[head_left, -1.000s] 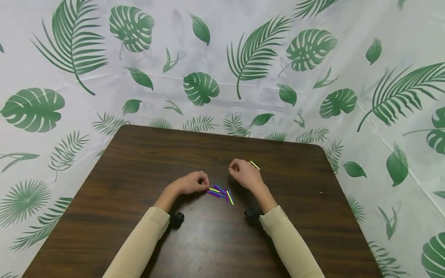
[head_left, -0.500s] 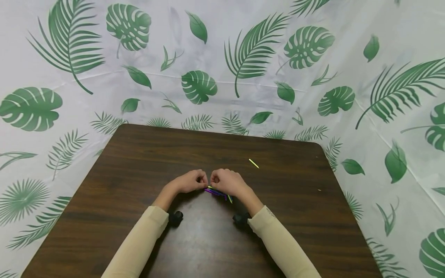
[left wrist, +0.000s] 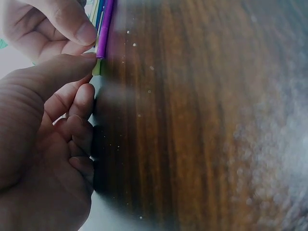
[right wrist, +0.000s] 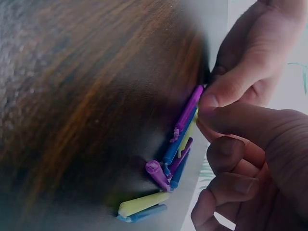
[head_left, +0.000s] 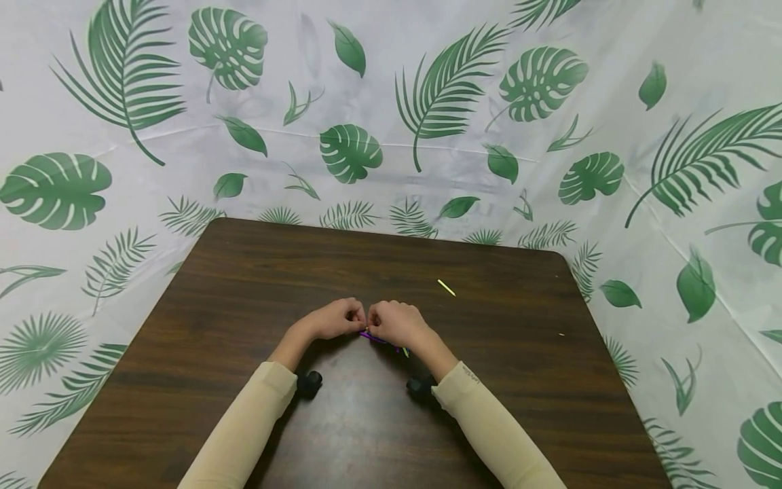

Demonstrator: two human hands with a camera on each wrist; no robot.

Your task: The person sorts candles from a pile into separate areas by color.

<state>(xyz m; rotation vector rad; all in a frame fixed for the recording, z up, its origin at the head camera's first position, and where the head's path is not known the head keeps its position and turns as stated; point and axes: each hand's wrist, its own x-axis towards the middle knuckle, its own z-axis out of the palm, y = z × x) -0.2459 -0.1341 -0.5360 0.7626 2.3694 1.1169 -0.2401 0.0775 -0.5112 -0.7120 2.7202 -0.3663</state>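
- My bare right hand (head_left: 397,322) has moved left to mid-frame, beside my left hand (head_left: 332,319).
- It now hides most slim purple, blue and yellow sticks (head_left: 373,337).

Leaf-print backdrop (head_left: 379,75) behind brown table (head_left: 293,261)

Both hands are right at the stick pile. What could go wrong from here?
1. In the pile, a purple stick lies alongside others, so shifting one may drag its neighbours.
2. The left hand and right hand crowd together at one end, so their fingertips might knock each other.
3. A yellow stick lies apart, beyond the right hand, and might be overlooked.
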